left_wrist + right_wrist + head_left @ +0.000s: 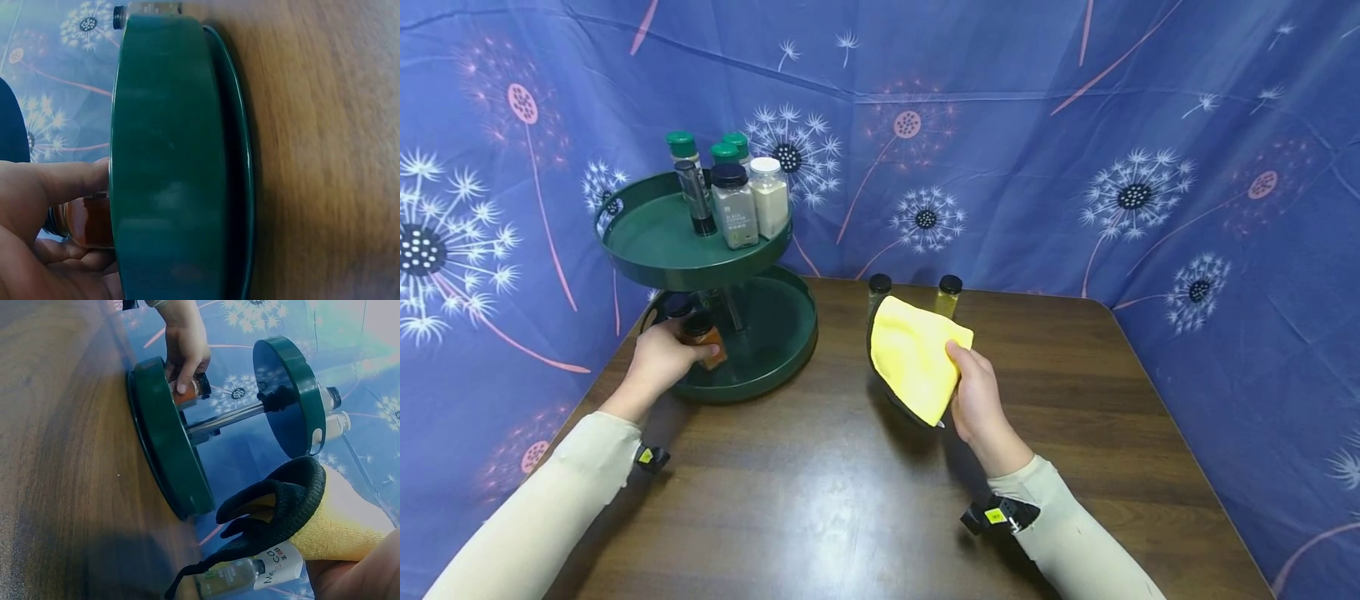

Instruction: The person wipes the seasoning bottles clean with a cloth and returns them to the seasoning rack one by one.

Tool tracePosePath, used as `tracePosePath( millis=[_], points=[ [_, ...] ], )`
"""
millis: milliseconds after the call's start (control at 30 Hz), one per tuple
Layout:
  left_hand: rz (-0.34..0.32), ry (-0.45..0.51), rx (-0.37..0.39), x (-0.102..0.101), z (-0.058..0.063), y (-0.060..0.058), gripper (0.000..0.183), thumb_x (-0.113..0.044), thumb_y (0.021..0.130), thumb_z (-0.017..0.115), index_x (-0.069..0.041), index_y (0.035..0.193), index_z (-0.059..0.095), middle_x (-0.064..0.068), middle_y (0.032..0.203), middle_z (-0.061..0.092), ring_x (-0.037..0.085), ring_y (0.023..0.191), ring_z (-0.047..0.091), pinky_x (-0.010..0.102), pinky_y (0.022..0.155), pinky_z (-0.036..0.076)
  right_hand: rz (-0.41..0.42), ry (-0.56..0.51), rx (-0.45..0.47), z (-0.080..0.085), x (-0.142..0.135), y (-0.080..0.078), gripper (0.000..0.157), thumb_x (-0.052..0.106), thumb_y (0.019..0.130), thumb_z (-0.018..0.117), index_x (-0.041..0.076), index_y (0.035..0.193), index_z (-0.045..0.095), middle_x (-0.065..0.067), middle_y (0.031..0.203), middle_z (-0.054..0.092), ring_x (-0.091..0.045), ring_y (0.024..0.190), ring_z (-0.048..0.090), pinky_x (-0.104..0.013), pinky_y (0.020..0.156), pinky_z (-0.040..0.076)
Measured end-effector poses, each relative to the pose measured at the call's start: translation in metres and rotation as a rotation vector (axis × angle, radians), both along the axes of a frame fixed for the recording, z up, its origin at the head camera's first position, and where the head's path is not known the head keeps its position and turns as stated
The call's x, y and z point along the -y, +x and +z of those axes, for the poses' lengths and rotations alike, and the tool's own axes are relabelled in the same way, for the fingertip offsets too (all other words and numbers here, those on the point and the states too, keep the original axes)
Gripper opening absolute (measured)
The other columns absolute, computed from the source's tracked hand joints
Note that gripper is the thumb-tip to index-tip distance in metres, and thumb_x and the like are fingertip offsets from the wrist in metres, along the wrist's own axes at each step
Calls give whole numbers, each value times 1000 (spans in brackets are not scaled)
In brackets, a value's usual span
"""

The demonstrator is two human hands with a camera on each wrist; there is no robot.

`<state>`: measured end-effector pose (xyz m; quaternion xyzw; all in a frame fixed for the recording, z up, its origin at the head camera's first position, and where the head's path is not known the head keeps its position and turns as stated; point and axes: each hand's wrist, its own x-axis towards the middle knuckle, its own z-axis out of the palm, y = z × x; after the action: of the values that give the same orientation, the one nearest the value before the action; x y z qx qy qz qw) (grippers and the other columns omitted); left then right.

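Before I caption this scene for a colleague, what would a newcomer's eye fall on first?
Probably the bright yellow cloth, held in the right hand above the brown table. Next, the green two-tier rack on the left, where the left hand grips an orange-red jar at the lower tier. Behind everything hangs a blue dandelion-print backdrop.

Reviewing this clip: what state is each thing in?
Yellow cloth: folded, in right hand
Orange-filled jar: lidded, in left hand
Black pepper jar: lidded, upright
White-lidded jar: closed, upright
Green-capped bottles: closed, upright
Slim dark container: standing
Black-capped bottles: closed
Two-tier stand: loaded
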<state>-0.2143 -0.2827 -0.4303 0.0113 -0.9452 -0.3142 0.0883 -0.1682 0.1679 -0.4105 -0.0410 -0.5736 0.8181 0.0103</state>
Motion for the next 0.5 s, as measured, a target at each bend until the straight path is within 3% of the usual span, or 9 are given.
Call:
tracePosePath(
  millis=[200, 500],
  points=[
    [6, 5, 11, 7, 0, 1, 41, -35, 85, 84, 1, 98, 70, 16, 88, 73, 28, 76, 65, 35, 62, 46, 4, 4, -3, 1, -1, 2, 37, 23, 107, 46, -7, 127, 55, -1, 96, 71, -14, 90, 69, -29, 81, 55],
    [-23, 7, 40, 14, 4, 1, 45, -34, 84, 85, 4, 101, 69, 17, 88, 72, 28, 80, 66, 36, 67, 47, 13, 20, 15, 1, -5, 4, 39, 25, 107, 46, -7, 128, 56, -1, 95, 73, -15, 89, 70, -30, 80, 56]
  ],
)
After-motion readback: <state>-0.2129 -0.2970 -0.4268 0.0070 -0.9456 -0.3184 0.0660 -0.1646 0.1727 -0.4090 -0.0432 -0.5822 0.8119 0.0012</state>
